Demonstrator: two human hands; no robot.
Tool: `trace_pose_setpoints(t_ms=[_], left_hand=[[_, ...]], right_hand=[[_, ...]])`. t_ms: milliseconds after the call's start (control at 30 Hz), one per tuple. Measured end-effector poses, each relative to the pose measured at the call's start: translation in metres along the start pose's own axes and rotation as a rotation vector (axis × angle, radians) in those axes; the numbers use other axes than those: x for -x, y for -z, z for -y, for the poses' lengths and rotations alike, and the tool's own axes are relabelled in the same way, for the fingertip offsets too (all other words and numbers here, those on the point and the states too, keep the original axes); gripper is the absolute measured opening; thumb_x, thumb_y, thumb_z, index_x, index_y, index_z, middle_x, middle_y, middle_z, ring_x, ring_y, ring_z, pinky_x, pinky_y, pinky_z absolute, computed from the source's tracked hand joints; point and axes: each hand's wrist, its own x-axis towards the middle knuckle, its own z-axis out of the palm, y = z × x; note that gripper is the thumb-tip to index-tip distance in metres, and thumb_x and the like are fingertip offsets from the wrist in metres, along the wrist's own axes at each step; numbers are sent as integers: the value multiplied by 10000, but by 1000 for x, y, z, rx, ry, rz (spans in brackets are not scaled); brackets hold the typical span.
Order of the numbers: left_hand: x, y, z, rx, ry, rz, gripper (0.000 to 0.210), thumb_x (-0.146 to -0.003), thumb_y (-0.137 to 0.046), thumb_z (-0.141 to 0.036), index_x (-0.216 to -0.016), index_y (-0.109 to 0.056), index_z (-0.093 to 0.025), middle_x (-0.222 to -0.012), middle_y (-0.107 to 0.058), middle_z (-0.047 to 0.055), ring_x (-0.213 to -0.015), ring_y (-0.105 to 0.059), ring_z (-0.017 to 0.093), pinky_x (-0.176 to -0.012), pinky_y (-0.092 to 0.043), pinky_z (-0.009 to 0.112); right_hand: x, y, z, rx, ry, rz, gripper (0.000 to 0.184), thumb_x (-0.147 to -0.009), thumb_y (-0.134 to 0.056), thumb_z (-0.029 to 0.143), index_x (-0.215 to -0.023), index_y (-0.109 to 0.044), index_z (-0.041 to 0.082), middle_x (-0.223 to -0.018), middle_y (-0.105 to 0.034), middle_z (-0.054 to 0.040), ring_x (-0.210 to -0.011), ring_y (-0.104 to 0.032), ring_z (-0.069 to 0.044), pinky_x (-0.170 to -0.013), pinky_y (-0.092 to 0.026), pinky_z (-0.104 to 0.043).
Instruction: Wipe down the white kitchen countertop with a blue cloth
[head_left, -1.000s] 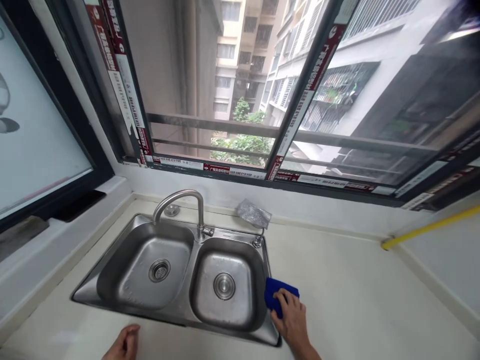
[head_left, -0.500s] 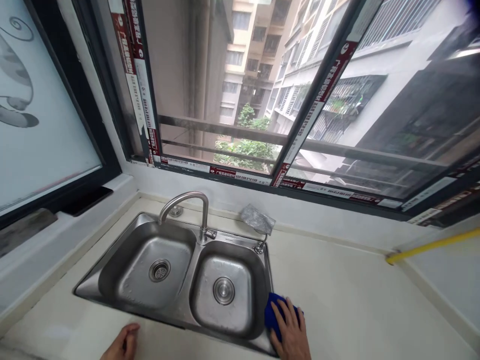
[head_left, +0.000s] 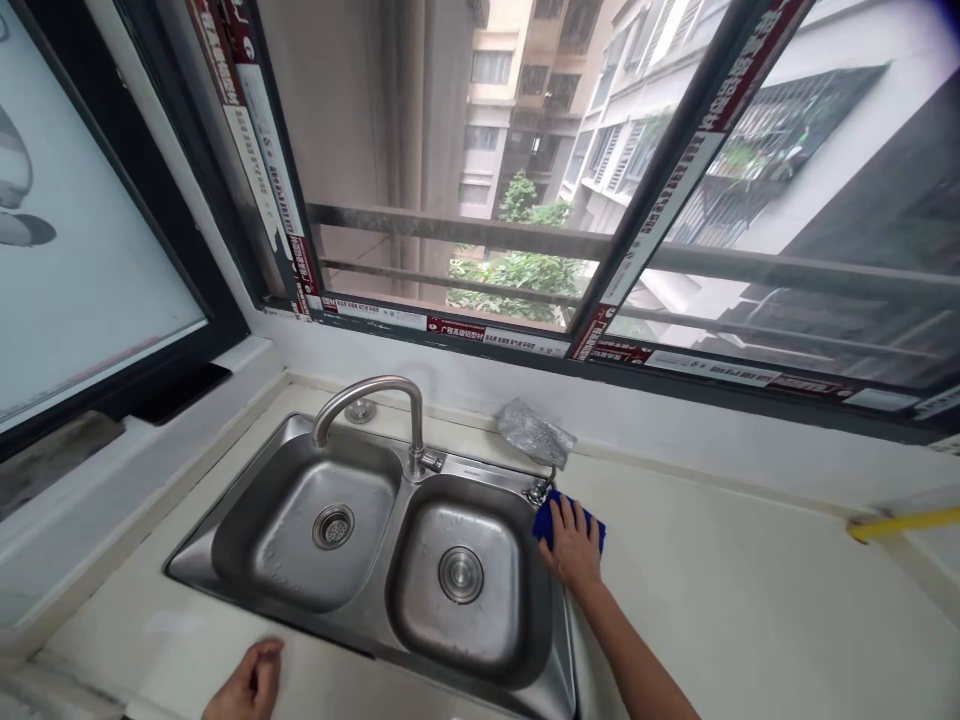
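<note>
My right hand [head_left: 574,550] presses a folded blue cloth [head_left: 562,515] onto the right rim of the double-bowl steel sink [head_left: 379,590]. The fingers lie over the cloth, near the sink's back right corner, just beside a small metal fitting [head_left: 538,490] on the rim. In front of the sink, at the bottom left, my left hand [head_left: 251,682] hovers over or rests on the pale counter; I cannot tell which. Its fingers are curled in, and nothing shows in them. A few water drops cling to the steel of both bowls.
A curved faucet [head_left: 375,388] rises behind the bowls. Crumpled bubble wrap [head_left: 534,432] lies behind the right bowl. The counter [head_left: 720,580] stretches right to a yellow pipe [head_left: 904,524]. A window frame [head_left: 480,335] runs along the back; a dark flat object [head_left: 184,392] lies on the left ledge.
My right hand has slid the blue cloth along the sink's right rim, from the front corner to the back corner. My left hand has barely moved. The camera view has shifted slightly.
</note>
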Motion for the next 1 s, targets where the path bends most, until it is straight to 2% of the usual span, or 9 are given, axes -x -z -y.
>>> trace_pose_setpoints(t_ms=[167, 300, 467, 600, 733, 1000], left_hand=[[1, 1, -3, -20, 3, -10, 481, -918, -291, -505, -1107, -652, -249, -820, -733, 32, -767, -673, 229, -693, -426, 275], [1, 0, -2, -31, -6, -15, 463, -913, -310, -497, -1090, -656, -245, -795, -727, 31, -740, -665, 221, -692, -419, 273], [0, -2, -1, -31, -47, -50, 407, -922, -352, -455, -1063, -674, -250, -729, -704, 19, -688, -651, 202, -644, -405, 260], [0, -3, -1, -42, -87, -80, 375, -930, -378, -406, -1068, -686, -244, -720, -702, 24, -673, -638, 203, -634, -387, 267], [0, -5, 0, -38, -91, -61, 397, -938, -366, -407, -1102, -683, -234, -772, -712, 45, -689, -631, 208, -640, -373, 274], [0, -4, -1, -45, -119, -44, 400, -932, -365, -379, -1177, -645, -232, -836, -701, 51, -670, -591, 203, -638, -351, 278]], right_hand=[[-31, 0, 14, 61, -81, 72, 718, -845, -556, 384, -1472, -443, 52, -1582, -299, -215, -1423, -227, -455, -1110, -200, -642], [-23, 8, 24, 86, -72, 112, 697, -851, -557, 358, -1465, -463, 41, -1588, -289, -217, -1428, -218, -460, -1113, -198, -642], [6, 22, 19, 43, 33, 184, 672, -832, -598, 330, -1450, -501, 82, -1597, -295, -176, -1457, -183, -438, -1141, -185, -621], [24, 32, -1, -64, 139, 173, 579, -860, -562, 350, -1404, -562, 153, -1588, -346, -102, -1469, -214, -362, -1174, -200, -538], [50, 42, -13, -166, 243, 157, 499, -842, -540, 310, -1317, -630, 184, -1537, -438, -72, -1461, -261, -309, -1191, -202, -496], [133, 71, 2, -343, 284, 141, 431, -716, -544, 230, -1121, -685, 181, -1394, -581, -91, -1443, -319, -312, -1209, -192, -534]])
